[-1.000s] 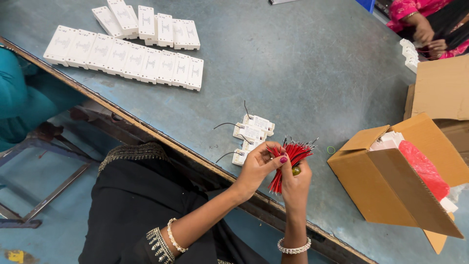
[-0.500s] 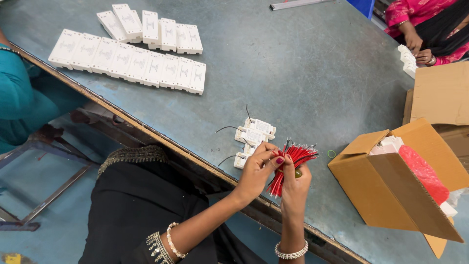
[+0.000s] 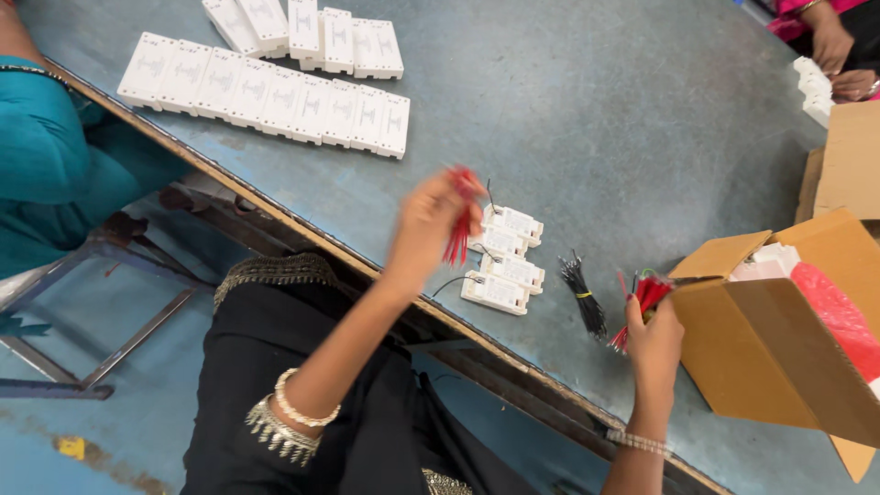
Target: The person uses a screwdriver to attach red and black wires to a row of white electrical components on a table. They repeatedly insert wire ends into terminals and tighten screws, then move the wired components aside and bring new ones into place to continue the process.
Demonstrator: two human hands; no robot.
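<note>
Red wires hang as a thin, blurred bunch from my left hand, pinched between fingers above the grey desk. My right hand grips a second red bundle, held right at the flap of the open cardboard box, which crowds that side. Between my hands lie four small white modules with thin leads and a tied bunch of black wires. Farther off, white units sit in a long row. Another person's hands work at the far corner.
</note>
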